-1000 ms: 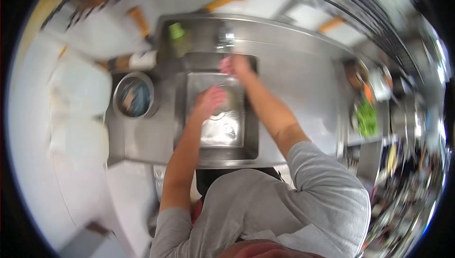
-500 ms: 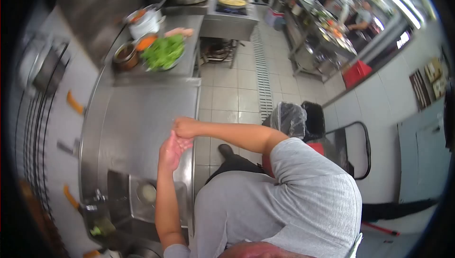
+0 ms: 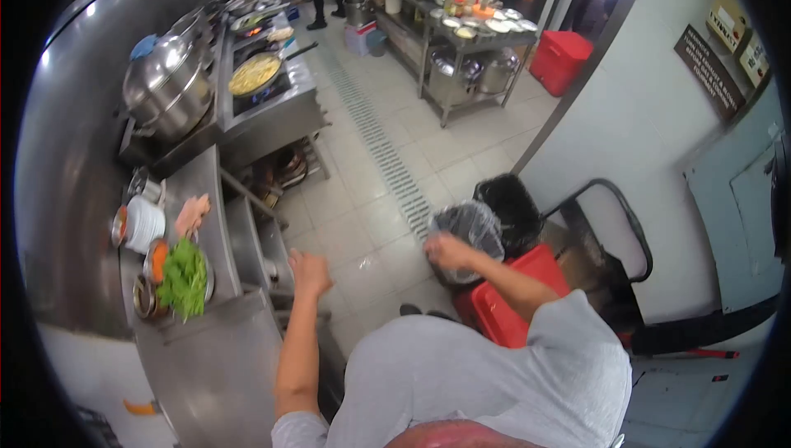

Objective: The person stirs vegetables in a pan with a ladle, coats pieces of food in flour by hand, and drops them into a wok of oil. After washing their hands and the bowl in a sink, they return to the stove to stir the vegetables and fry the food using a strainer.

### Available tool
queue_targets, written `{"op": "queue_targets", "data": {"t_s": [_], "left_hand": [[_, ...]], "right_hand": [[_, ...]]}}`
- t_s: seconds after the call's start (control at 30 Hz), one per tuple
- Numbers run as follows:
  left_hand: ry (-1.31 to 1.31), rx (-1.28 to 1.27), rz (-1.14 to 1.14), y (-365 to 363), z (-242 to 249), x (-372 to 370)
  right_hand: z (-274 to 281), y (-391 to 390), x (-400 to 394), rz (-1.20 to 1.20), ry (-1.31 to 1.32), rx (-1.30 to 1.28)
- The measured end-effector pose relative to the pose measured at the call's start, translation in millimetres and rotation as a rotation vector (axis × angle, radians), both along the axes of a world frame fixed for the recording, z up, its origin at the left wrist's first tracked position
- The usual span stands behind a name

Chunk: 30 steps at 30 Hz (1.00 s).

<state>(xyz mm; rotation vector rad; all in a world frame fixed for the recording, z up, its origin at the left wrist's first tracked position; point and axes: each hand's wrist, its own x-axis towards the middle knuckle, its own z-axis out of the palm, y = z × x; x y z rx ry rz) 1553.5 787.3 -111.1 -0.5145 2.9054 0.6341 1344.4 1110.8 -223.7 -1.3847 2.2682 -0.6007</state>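
My left hand (image 3: 310,274) is held out over the tiled floor, just right of the steel counter (image 3: 206,357). Its fingers are loosely bent and apart, with nothing in them. Farther right, my right hand (image 3: 447,251) hangs in front of a bin lined with see-through plastic (image 3: 482,230). Its fingers are curled in, and no object shows in them. The two hands are well apart. On the counter at left, leafy greens (image 3: 183,279) sit in a bowl beside orange food (image 3: 156,259), stacked white bowls (image 3: 145,224) and pinkish pieces of food (image 3: 192,213).
A pan of yellow food (image 3: 255,75) sits over a lit burner, near a large steel pot (image 3: 167,86). A red box (image 3: 515,304), a black bin (image 3: 509,209) and a cart handle (image 3: 634,226) are at my right. A floor drain (image 3: 371,131) runs ahead. People stand at the back.
My hands, together over the steel counter before, have parted; the right moved toward the lined bin. My view has swung away from the sink toward the stove and aisle.
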Motion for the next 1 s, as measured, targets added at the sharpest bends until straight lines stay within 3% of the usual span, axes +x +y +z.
{"op": "queue_targets", "data": {"t_s": [0.03, 0.07, 0.1, 0.13, 0.23, 0.33, 0.4, 0.47, 0.57, 0.67, 0.7, 0.73, 0.8, 0.83, 0.87, 0.93, 1.0], "left_hand": [[-0.125, -0.262, -0.123, -9, -34, -6], [-0.068, 0.218, 0.052, -4, -33, -18], [-0.041, 0.704, 0.228, 9, -33, -22], [-0.105, 0.69, 0.169, 12, -42, -30], [-0.166, 0.679, -0.041, 7, -49, -88], [-0.123, 1.227, -0.173, 13, -3, -164], [-0.08, 1.306, -0.344, 6, 16, -221], [-0.17, 1.375, -0.453, -22, 12, -271], [-0.44, 1.457, -0.495, -68, -9, -347], [-0.398, 1.513, -0.583, -80, 3, -396], [-0.29, 1.29, -0.709, -93, 23, -430], [-0.323, 1.434, -0.656, -102, 26, -452], [-0.4, 1.716, -0.521, -125, 24, -497], [-0.327, 1.345, -0.439, -135, -14, -524], [-0.286, 0.79, -0.603, -144, -22, -539], [-0.169, -0.346, -0.807, -159, -37, -565], [-0.169, 0.109, -0.655, -174, -69, -598]], "right_hand": [[13, 16, 6, -0.233, -0.589, -0.145], [-18, 29, 4, -0.435, -0.718, -0.248], [-3, 35, 0, -0.544, -0.608, -0.123], [20, 33, -6, -0.649, -0.491, -0.001], [14, -1, -43, -0.635, -0.359, -0.115], [36, -85, -83, -0.516, -0.58, -0.472], [75, -139, -103, -0.449, -0.964, -0.562], [118, -176, -136, -0.316, -1.561, -0.35], [147, -206, -198, -0.301, -1.012, -0.077], [140, -208, -251, -0.264, -0.684, -0.021], [152, -205, -276, -0.336, -0.684, -0.225], [161, -186, -281, -0.398, -0.689, -0.419], [148, -142, -315, -0.58, -1.333, -0.708], [126, -127, -321, -0.821, -0.759, -0.36], [92, -111, -326, -0.982, -0.159, -0.007], [-15, -56, -332, -0.772, -0.154, 0.337], [-23, -58, -323, -1.129, -0.91, -0.01]]}}
